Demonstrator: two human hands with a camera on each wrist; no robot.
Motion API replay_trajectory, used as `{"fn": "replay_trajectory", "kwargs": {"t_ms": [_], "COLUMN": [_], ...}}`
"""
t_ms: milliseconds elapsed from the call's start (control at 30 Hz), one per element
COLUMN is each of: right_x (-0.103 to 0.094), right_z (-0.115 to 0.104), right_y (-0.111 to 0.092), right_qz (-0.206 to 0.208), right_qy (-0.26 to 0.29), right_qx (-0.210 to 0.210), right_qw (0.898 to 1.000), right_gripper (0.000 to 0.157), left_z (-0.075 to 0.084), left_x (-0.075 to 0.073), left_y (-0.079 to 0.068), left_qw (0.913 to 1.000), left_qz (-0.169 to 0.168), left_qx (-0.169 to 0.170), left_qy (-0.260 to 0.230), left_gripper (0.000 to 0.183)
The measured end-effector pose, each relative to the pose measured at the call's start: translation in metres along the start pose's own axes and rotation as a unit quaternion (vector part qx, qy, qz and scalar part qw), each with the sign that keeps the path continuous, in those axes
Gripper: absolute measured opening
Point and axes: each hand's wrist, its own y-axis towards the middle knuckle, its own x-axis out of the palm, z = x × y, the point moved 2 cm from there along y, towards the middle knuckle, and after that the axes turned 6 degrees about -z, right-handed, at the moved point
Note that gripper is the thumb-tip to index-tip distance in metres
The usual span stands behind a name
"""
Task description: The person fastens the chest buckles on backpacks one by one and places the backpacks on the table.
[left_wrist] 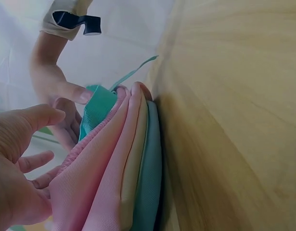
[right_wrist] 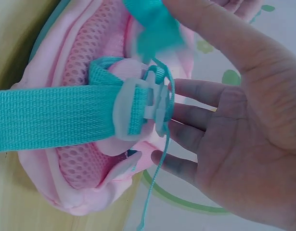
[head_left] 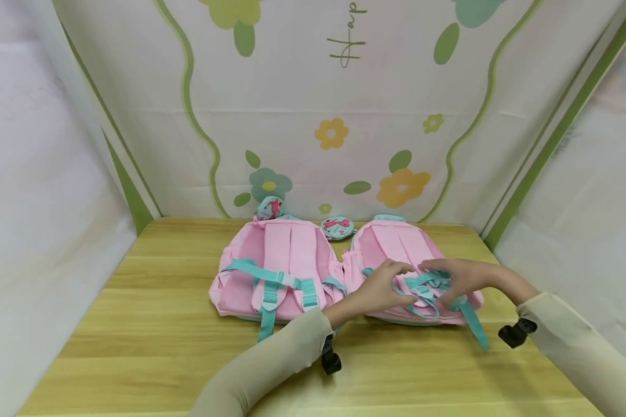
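The right bag point(head_left: 412, 255) is laid back-up on the tabletop point(head_left: 135, 336), presumably so its teal straps point(head_left: 425, 279) can be reached, while the left hand point(head_left: 382, 289) and right hand point(head_left: 460, 278) are held loosely spread on either side, nothing visibly gripped.

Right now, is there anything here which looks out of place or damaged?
The turquoise straps on the right backpack look messy: they bunch in a loose heap, and one strap end hangs past the bottom edge, while on the left backpack a turquoise strap runs neatly across. I see no damage.
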Motion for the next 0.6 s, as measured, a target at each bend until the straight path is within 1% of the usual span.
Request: {"fn": "replay_trajectory", "kwargs": {"t_ms": [133,233,400,600], "right_x": [-0.003,-0.002,0.004,0.013], "right_z": [-0.002,-0.001,0.006,0.016], "right_y": [-0.002,-0.004,-0.003,0.0], "right_qz": [0.007,0.016,0.049,0.092], "right_qy": [0.001,0.004,-0.008,-0.009], "right_qx": [-0.001,0.003,-0.007,-0.021], "right_qw": [1.0,1.0,0.999,0.996], "right_gripper": [0.093,0.09,0.087,0.084], "left_z": [-0.002,-0.004,-0.005,-0.006], "left_x": [0.001,0.003,0.006,0.012], "left_y": [0.008,0.013,0.022,0.034], "left_qw": [1.0,0.9998,0.9993,0.9992], "left_qz": [0.004,0.005,0.004,-0.008], "left_qx": [-0.002,-0.012,-0.033,-0.039], "left_qy": [-0.008,-0.013,-0.019,0.011], "left_gripper": [0.058,0.058,0.056,0.052]}}
